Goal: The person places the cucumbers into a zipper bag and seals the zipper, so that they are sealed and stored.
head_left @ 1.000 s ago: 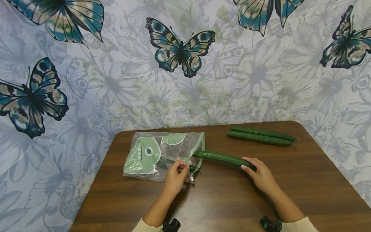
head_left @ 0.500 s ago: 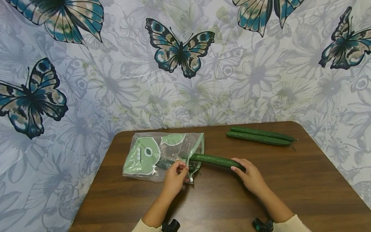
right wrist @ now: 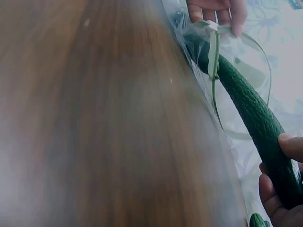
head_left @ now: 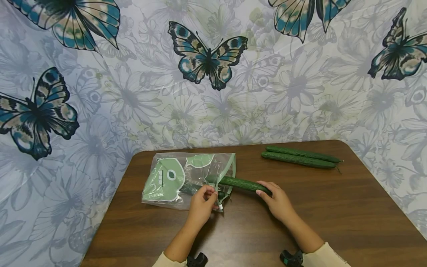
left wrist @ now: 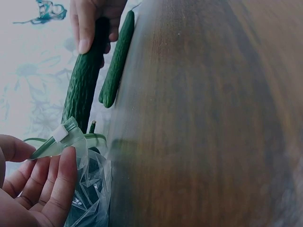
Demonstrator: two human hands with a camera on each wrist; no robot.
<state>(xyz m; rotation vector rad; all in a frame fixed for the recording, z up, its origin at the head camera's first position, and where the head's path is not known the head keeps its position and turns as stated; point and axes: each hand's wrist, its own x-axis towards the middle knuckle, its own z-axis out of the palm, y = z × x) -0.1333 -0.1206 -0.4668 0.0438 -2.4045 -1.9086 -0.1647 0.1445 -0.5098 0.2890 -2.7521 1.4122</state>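
A clear zip bag [head_left: 200, 168] with green print lies on the table, its mouth to the right. My left hand [head_left: 201, 202] pinches the near edge of that mouth, beside the white slider [left wrist: 60, 133]. By its right end, my right hand [head_left: 275, 200] grips a long cucumber [head_left: 243, 183]. The far end of this cucumber is inside the bag, seen blurred through the plastic. Another cucumber [head_left: 221, 194] lies in the bag under my left hand, its stem end showing at the mouth; much of it is hidden by the hand and the print.
Two more cucumbers [head_left: 300, 157] lie side by side at the back right of the brown wooden table [head_left: 253, 237]. Behind the table's far edge hangs a cloth backdrop [head_left: 213, 111] printed with butterflies and flowers.
My right hand has moved left, sliding the gripped cucumber further into the bag. The left hand has stayed in place on the bag's edge.
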